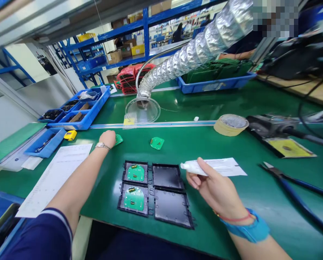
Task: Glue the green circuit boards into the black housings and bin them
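Observation:
My right hand (218, 187) grips a white squeeze tube (223, 167), its nozzle pointing left, above the right side of the black plastic cases. My left hand (107, 139) reaches to the far left and is closed at a green circuit board (119, 139); its fingertips are mostly hidden. Another green circuit board (157, 143) lies flat on the bench to the right of it. Black plastic case halves (169, 177) sit in two rows in front of me. In the left column each half holds a green board (134, 198) with small parts on it; the right column's halves are bare inside.
Blue parts bins (81, 124) and a printed sheet (55, 173) are at left, with a yellow tape measure (70, 135). A foil duct with a clear hood (143, 110) hangs behind. Tape roll (230, 125) and blue-handled pliers (293, 187) lie right.

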`<action>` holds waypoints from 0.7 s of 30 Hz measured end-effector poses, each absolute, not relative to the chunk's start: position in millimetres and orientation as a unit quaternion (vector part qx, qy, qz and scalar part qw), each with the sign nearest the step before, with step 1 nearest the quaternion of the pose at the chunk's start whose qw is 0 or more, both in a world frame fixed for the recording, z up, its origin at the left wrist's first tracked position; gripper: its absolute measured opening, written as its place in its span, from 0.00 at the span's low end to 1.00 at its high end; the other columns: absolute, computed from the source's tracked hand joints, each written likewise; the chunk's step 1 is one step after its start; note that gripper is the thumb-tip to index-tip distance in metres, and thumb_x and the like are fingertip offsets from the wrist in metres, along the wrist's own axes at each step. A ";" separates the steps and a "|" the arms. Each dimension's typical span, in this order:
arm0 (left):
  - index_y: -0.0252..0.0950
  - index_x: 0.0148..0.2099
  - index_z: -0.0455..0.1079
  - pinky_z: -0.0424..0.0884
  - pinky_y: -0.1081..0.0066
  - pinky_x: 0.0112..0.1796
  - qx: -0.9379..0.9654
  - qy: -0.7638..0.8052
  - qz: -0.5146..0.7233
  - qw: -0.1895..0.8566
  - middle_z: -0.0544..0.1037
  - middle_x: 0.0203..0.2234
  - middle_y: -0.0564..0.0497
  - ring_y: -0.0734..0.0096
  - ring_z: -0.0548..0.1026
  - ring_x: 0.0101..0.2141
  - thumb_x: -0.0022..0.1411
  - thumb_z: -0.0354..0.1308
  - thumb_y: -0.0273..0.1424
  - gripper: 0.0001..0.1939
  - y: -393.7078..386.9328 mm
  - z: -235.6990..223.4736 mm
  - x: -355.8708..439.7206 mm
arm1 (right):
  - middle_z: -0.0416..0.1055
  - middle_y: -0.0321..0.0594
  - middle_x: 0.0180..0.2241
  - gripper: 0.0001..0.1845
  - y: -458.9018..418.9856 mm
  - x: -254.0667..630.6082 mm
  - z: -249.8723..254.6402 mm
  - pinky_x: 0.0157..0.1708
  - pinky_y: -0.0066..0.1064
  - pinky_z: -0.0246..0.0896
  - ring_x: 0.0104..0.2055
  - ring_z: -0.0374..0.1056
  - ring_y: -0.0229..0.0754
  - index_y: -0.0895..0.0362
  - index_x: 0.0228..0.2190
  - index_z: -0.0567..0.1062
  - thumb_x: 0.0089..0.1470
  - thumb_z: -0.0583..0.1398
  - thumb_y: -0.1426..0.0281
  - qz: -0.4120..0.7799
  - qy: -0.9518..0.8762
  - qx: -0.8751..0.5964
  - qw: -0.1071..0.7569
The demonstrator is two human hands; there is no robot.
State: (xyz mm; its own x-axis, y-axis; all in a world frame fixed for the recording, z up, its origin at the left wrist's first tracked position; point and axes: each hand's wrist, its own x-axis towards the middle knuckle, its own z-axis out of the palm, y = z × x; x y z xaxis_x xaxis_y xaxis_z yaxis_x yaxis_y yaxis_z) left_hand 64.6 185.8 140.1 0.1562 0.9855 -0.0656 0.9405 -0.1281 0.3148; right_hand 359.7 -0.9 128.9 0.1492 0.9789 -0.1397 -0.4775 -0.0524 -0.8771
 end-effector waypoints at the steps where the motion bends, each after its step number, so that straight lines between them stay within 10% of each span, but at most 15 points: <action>1: 0.27 0.38 0.69 0.67 0.64 0.40 0.736 0.650 0.107 0.155 0.73 0.35 0.45 0.64 0.71 0.38 0.59 0.55 0.25 0.06 180.9 146.5 61.2 | 0.53 0.32 0.12 0.26 -1.0 359.6 129.0 0.15 0.25 0.49 0.15 0.50 0.34 0.57 0.16 0.61 0.47 0.66 0.56 0.586 -0.290 -0.426 0.625; 6: 0.31 0.40 0.68 0.67 0.73 0.33 0.703 0.595 0.228 0.316 0.74 0.29 0.48 0.72 0.70 0.30 0.58 0.52 0.27 0.09 96.8 154.1 63.3 | 0.53 0.31 0.12 0.27 -3.1 354.8 131.4 0.15 0.24 0.47 0.14 0.51 0.33 0.57 0.17 0.60 0.48 0.65 0.53 0.596 -0.298 -0.405 0.626; 11: 0.31 0.31 0.69 0.64 0.75 0.25 0.350 0.429 0.389 0.736 0.71 0.22 0.52 0.77 0.66 0.22 0.42 0.68 0.34 0.16 -11.6 126.9 110.6 | 0.53 0.31 0.11 0.27 -15.2 331.8 134.9 0.16 0.25 0.47 0.15 0.51 0.34 0.57 0.16 0.60 0.51 0.62 0.52 0.619 -0.336 -0.403 0.584; 21: 0.30 0.28 0.69 0.61 0.77 0.21 0.262 0.347 0.370 0.821 0.68 0.19 0.53 0.81 0.64 0.19 0.42 0.70 0.34 0.15 -37.9 117.7 133.3 | 0.63 0.35 0.17 0.30 -55.1 310.4 133.4 0.28 0.30 0.54 0.22 0.60 0.38 0.56 0.14 0.64 0.58 0.51 0.50 0.362 -0.603 -0.586 0.402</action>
